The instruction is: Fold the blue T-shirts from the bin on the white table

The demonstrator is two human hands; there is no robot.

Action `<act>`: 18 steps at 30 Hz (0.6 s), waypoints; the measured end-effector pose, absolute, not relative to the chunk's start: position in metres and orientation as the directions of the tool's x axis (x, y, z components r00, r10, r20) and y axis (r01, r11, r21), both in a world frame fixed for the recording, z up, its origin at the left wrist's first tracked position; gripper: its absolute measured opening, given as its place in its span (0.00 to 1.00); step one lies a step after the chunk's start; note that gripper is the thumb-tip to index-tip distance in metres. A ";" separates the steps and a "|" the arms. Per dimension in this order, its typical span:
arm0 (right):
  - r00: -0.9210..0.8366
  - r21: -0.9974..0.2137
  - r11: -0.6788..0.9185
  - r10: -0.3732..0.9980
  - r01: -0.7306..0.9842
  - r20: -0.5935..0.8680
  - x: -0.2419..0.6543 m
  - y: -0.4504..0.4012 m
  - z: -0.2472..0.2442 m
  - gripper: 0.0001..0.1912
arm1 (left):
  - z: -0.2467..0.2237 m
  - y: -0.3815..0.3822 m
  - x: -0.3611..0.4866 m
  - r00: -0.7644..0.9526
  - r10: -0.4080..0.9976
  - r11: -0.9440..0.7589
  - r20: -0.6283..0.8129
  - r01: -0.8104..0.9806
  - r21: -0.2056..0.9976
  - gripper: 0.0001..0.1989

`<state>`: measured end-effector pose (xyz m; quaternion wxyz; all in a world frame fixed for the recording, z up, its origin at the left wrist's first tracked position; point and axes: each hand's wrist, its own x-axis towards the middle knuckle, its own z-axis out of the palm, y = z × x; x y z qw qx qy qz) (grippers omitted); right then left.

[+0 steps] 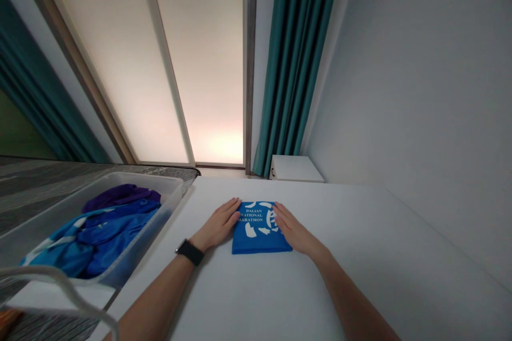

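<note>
A blue folded T-shirt point(260, 242) with white lettering "DALIAN NATIONAL MARATHON" and white shapes lies flat on the white table point(248, 298). My left hand point(219, 225), with a black watch on its wrist, rests along the shirt's left edge, fingers stretched out. On the opposite side my right hand point(296, 230) lies flat, its fingertips over the shirt's upper right part. Neither hand grips the cloth. A little of the print is covered by the fingers.
Left of the table stands a translucent plastic bin point(172, 192) holding blue and purple clothes point(120, 229). A pale cable point(68, 285) curves across the lower left. Behind the table are a white cabinet point(298, 168), a teal curtain point(296, 64) and frosted sliding doors point(208, 74).
</note>
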<state>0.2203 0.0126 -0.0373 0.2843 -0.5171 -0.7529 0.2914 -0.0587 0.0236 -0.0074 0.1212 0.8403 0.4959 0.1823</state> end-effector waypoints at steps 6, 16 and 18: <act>-0.235 -0.462 0.318 0.945 0.828 0.228 0.210 0.004 -0.023 0.29 | 0.004 0.021 -0.047 0.383 0.874 -0.469 0.300 0.826 0.314 0.27; -0.314 -0.361 0.384 0.919 0.850 0.238 0.169 -0.009 -0.013 0.28 | -0.008 0.000 -0.001 0.494 0.834 -0.529 0.247 0.843 0.101 0.27; -0.303 -0.383 0.370 0.926 0.846 0.227 0.170 -0.009 -0.017 0.28 | -0.011 -0.001 -0.002 0.466 0.851 -0.498 0.242 0.862 0.092 0.28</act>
